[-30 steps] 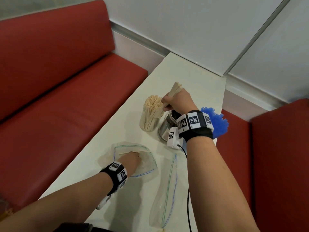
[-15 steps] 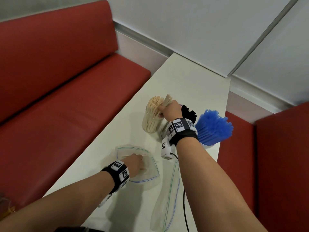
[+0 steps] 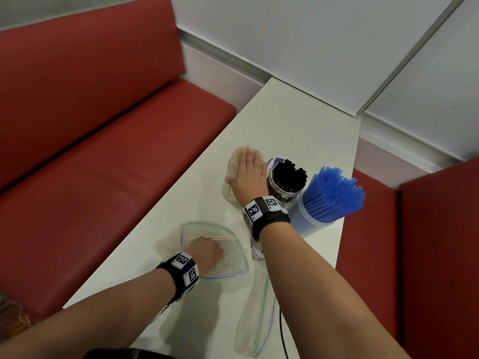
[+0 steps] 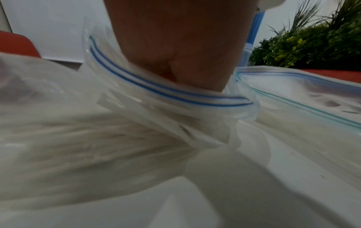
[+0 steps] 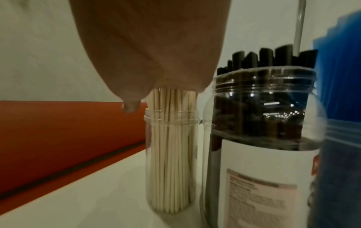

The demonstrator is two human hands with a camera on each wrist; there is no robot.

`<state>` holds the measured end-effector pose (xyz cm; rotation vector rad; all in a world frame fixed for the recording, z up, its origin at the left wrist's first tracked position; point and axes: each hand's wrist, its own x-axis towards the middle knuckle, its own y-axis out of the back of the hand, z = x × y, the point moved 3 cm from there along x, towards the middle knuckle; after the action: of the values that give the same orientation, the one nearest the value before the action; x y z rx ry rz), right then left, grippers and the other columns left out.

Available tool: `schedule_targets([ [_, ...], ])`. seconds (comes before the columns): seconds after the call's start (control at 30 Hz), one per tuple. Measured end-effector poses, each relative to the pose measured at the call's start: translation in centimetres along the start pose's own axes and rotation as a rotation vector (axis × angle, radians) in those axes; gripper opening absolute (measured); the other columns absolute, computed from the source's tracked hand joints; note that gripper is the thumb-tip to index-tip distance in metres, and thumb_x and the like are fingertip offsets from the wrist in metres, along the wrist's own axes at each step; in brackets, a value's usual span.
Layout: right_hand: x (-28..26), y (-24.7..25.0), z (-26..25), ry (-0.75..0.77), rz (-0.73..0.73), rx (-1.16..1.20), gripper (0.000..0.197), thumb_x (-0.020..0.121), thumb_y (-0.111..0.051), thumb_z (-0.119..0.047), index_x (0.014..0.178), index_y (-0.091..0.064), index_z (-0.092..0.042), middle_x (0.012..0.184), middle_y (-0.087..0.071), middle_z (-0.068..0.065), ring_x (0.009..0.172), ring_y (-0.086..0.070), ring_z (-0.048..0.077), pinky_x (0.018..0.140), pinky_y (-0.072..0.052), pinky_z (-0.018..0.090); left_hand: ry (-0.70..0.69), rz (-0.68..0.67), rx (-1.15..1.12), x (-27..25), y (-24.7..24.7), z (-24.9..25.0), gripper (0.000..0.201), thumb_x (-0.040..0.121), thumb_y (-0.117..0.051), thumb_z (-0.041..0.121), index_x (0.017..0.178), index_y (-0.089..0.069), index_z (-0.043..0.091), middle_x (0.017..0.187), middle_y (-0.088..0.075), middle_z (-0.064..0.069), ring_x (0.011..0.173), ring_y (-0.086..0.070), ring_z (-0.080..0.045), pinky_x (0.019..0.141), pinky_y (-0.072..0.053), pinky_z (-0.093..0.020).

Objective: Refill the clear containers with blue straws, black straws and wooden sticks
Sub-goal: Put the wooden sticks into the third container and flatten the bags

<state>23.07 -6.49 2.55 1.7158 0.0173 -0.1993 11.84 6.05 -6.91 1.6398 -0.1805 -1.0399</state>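
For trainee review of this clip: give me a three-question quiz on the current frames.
1. True or false: the right hand lies flat on the wooden sticks.
2. Which jar stands between the sticks and the blue straws? A) black straws B) empty jar
3. What is the left hand reaching into?

Key: 1 true; 2 A; 3 a clear zip bag holding one last stick.

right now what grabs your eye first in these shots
The fan of blue straws in its clear container at the table's right edge stands out. Beside it is the jar of black straws, and the right hand presses flat on the wooden sticks. Nearer, the left hand is inside a zip bag.
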Motion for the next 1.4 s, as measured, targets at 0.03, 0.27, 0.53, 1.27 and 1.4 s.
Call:
schedule_targets([
  [0.03, -0.1, -0.1, 0.0, 0.002, 0.009, 0.045, 0.073, 0.109, -0.036, -0.042, 0.162, 0.000, -0.007, 0.171, 0.002, 0.012, 0.157, 0.010, 0.032, 0.126, 0.005, 0.049, 0.015, -0.017, -0.017, 0.1, 0.2, -0.1, 0.032, 0.102, -0.037, 0.011, 0.125, -0.057, 0.006, 0.130, -0.057, -0.011, 0.119, -0.056, -0.032, 0.101, -0.043, -0.038],
  [0.27, -4.6, 0.1, -1.2, 0.083, 0.156, 0.905, 0.026, 0.101, -0.047, -0.012, 0.116, -0.069, -0.015, 0.096, -0.071, 0.003, 0.083, -0.066, 0.014, 0.079, -0.052, 0.034, 0.003, -0.007, -0.267, 0.3, 0.1, -0.6, 0.025, 0.102, -0.035, 0.015, 0.113, -0.055, 0.003, 0.122, -0.060, -0.018, 0.110, -0.058, -0.031, 0.092, -0.042, -0.037],
  [0.53, -12.3, -8.9, 0.4, 0.015, -0.276, 0.750, 0.030, 0.101, -0.060, -0.038, 0.108, -0.074, -0.013, 0.105, -0.074, 0.007, 0.099, -0.066, 0.022, 0.086, -0.050, 0.031, -0.045, 0.061, -0.286, 0.9, -1.3, -1.0, 0.038, 0.102, -0.034, 0.005, 0.137, -0.047, 0.005, 0.143, -0.046, -0.019, 0.129, -0.047, -0.027, 0.107, -0.031, -0.030],
  [1.27, -17.6, -12.3, 2.7, -0.396, -0.288, 0.786, 0.019, 0.087, -0.055, 0.007, 0.091, -0.058, -0.012, 0.080, -0.064, 0.015, 0.056, -0.059, 0.017, 0.073, -0.059, 0.040, 0.111, 0.360, -0.054, -1.9, -3.3, -1.1, 0.026, 0.085, -0.052, 0.002, 0.105, -0.057, 0.017, 0.131, -0.036, -0.008, 0.116, -0.039, -0.031, 0.081, -0.043, -0.039],
  [1.4, -17.7, -12.7, 3.2, -0.464, -0.257, 0.802, 0.021, 0.088, -0.061, 0.001, 0.100, -0.052, -0.013, 0.084, -0.062, 0.012, 0.061, -0.060, 0.020, 0.072, -0.058, 0.038, 0.117, 0.402, -0.014, -1.8, -3.5, -1.0, 0.031, 0.083, -0.057, 0.003, 0.107, -0.062, 0.023, 0.156, -0.018, -0.014, 0.138, -0.025, -0.038, 0.103, -0.032, -0.050],
])
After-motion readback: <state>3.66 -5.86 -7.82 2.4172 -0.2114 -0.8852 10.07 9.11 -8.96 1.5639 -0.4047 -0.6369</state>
